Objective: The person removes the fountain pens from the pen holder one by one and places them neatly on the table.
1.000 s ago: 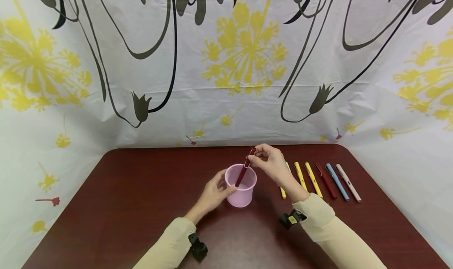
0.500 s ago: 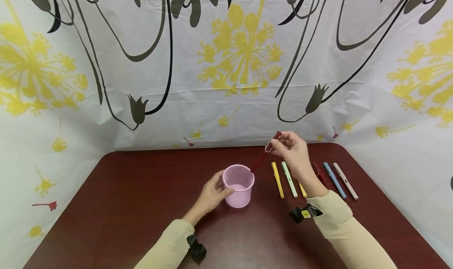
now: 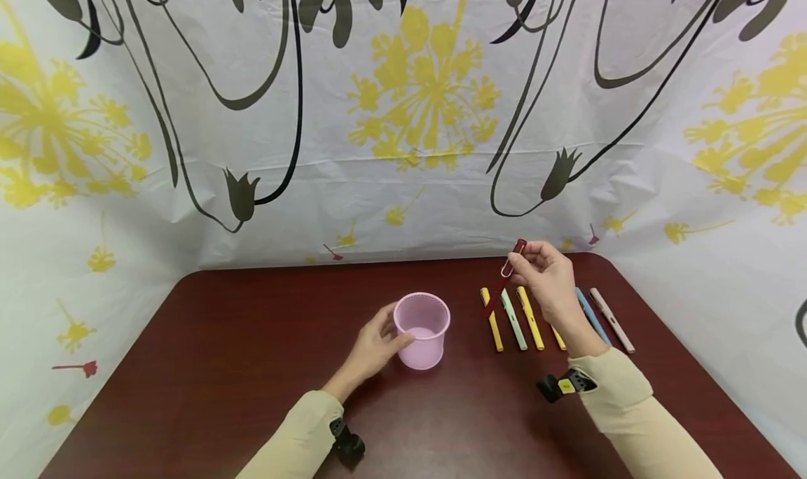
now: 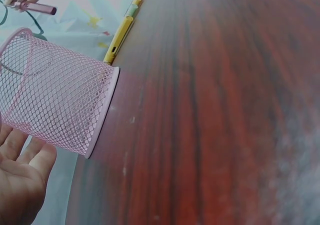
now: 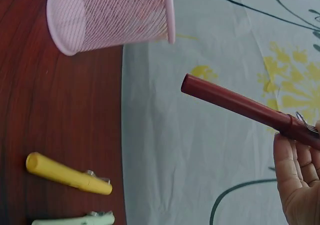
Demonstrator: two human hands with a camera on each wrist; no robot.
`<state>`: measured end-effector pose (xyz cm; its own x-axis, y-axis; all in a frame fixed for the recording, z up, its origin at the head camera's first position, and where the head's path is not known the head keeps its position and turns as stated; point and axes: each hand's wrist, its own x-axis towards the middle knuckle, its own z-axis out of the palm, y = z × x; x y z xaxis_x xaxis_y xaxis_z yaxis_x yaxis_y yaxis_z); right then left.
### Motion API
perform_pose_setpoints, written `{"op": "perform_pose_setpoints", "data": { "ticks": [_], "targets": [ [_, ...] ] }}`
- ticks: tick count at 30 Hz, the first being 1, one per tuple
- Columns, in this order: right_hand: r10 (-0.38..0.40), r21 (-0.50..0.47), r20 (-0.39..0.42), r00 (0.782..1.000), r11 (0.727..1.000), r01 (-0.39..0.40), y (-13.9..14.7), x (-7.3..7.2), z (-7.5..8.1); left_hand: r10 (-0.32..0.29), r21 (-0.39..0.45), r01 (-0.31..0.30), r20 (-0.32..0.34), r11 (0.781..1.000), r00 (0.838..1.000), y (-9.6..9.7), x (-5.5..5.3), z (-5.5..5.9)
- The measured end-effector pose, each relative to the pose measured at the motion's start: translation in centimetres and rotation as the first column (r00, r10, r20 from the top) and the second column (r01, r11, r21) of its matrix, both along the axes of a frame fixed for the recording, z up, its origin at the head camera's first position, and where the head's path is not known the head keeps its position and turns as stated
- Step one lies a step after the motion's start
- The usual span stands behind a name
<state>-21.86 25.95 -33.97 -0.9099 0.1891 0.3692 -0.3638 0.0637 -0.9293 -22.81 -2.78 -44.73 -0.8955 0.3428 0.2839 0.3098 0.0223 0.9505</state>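
A pink mesh pen cup point(image 3: 421, 353) stands upright on the table, with no pens seen inside it. My left hand point(image 3: 375, 344) holds it from the left, thumb at the near rim and the other fingers around the side. My right hand point(image 3: 550, 283) pinches a dark red pen point(image 5: 235, 102) by its clip end. That pen slants down to the left above the row of pens, apart from the cup. In the left wrist view the mesh cup wall point(image 4: 60, 90) lies in front of my left fingers point(image 4: 42, 160).
Several pens lie side by side at the right: a yellow pen point(image 3: 496, 332), a light green pen point(image 3: 515, 321), another yellow pen point(image 3: 532, 321), a blue pen point(image 3: 592, 318) and a pale pink pen point(image 3: 611, 319). My right arm partly covers the row. Behind the dark red-brown table point(image 3: 265, 325) hangs a patterned curtain point(image 3: 378, 213).
My right hand has drawn the dark red pen out of the cup and carried it right, over the row of pens. My left hand stays on the cup.
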Motion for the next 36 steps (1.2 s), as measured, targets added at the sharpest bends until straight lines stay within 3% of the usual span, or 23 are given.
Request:
{"op": "perform_pose_setpoints", "data": {
  "ticks": [6, 10, 15, 24, 28, 31, 36],
  "targets": [
    [-0.047, -0.003, 0.016, 0.999, 0.999, 0.047, 1.4, 0.1, -0.5, 0.0, -0.003, 0.0, -0.005, 1.0, 1.0, 0.1, -0.2, -0.3],
    [-0.085, 0.058, 0.007, 0.996, 0.995, 0.085, 2.6, 0.1, -0.9, 0.008, -0.001, -0.008, -0.008, 1.0, 1.0, 0.1, -0.5, -0.9],
    [-0.155, 0.113, 0.006, 0.988, 0.982, 0.153, 4.1, 0.2, -1.2, 0.01, -0.004, -0.01, -0.006, 1.0, 1.0, 0.1, -0.5, -0.9],
    [-0.215, 0.178, 0.033, 0.976, 0.962, 0.206, 6.6, 0.1, -1.7, -0.016, -0.018, 0.016, -0.003, 1.0, 1.0, -0.1, 1.1, 1.8],
    [-0.245, 0.202, 0.054, 0.968, 0.952, 0.23, 7.9, 0.1, -1.7, -0.013, -0.033, 0.013, 0.005, 0.999, 1.0, -0.1, 1.2, 2.1],
    [-0.26, 0.215, 0.065, 0.963, 0.946, 0.241, 8.8, 0.2, -1.8, -0.008, -0.028, 0.008, 0.0, 1.0, 1.0, -0.1, 1.0, 1.9],
    [-0.27, 0.261, 0.07, 0.96, 0.934, 0.244, 10.2, 0.5, -2.1, 0.011, -0.006, -0.011, 0.006, 1.0, 1.0, 0.1, 0.0, 0.1]
  ]
}}
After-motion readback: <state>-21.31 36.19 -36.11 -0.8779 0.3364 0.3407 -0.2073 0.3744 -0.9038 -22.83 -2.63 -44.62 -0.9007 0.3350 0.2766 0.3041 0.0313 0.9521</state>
